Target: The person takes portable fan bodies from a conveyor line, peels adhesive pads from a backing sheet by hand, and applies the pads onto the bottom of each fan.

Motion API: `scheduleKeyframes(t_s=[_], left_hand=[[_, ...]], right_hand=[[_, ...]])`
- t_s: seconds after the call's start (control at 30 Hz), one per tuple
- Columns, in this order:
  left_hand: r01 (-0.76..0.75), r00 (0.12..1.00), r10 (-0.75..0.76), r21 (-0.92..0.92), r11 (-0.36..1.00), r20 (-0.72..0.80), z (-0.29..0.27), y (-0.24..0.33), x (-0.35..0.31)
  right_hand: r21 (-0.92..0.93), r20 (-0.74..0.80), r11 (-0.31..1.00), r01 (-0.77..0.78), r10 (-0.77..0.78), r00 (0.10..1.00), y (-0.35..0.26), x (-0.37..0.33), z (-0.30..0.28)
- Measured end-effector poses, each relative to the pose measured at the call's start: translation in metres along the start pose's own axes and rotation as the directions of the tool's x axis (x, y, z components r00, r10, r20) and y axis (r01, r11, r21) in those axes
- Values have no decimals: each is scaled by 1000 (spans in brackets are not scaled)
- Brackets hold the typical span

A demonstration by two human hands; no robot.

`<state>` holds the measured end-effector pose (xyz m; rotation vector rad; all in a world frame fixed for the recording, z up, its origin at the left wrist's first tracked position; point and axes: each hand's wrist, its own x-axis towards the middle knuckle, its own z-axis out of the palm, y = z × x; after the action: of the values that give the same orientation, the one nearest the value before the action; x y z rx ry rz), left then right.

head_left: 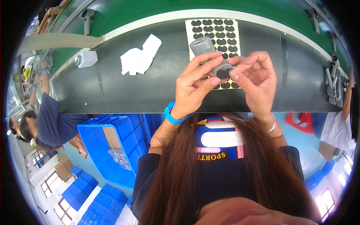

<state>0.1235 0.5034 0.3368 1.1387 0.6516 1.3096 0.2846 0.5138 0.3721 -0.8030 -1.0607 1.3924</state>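
Note:
My left hand [197,80] is closed around a grey plastic housing [201,45], shaped like a hair dryer, with a slotted vent at its far end. Its round near end faces me and carries a black sticker [224,72]. Thumb and fingers of my right hand [258,77] are bent in a pinch at the right edge of that sticker, touching the rim. Just beneath the housing lies a pale sheet [235,26] with rows of similar black stickers, partly hidden by both hands.
On the dark bench [150,93] lies crumpled white paper [140,56], with a white bottle [88,59] farther left. Beyond a pale rail runs a green belt [157,6] with a grey housing [87,17]. A blue crate [108,150] stands below left. Other people work at both sides.

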Motion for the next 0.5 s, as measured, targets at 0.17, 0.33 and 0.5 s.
scheduleKeyframes(t_s=[0.17,0.33,0.5], left_hand=[[6,1000,-6,14,1000,-11,1,1,-1],[7,1000,-7,14,1000,-13,2,0,-1],[14,1000,-13,16,1000,-11,2,1,-1]], right_hand=[[-8,-13,999,-49,49,999,-3,-2,2],[-19,-13,999,-46,46,999,-3,-2,2],[-28,-9,999,-43,43,999,-3,-2,1]])
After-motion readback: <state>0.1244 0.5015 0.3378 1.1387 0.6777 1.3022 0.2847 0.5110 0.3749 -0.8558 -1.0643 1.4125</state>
